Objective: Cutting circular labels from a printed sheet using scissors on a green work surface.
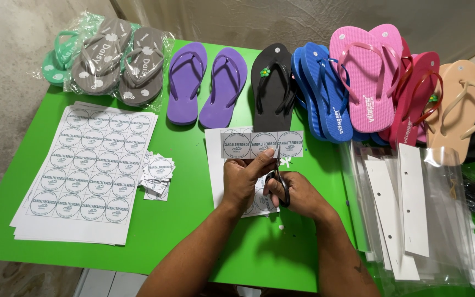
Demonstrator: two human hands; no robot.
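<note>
Snipping label strip [262,144] pinched in left hand [241,179], scissors [279,177] gripped by right hand [298,192]; small cut pile [158,175] done, uncut sheets [86,170] left.

The table [193,242] was bright green. At ten o'clock lay grey flip-flops [122,63] patterned with white daisies, beside a mint-green pair [59,58]. Toward twelve sat a purple pair [207,85], then a black flip-flop [273,82] bearing a small green flower. At one o'clock came blue [322,91], pink [364,71], red [416,96] and tan [457,104] ones. White sheets [92,165] carried rows of grey circular labels. The scissors [279,179] had black handles.
</note>
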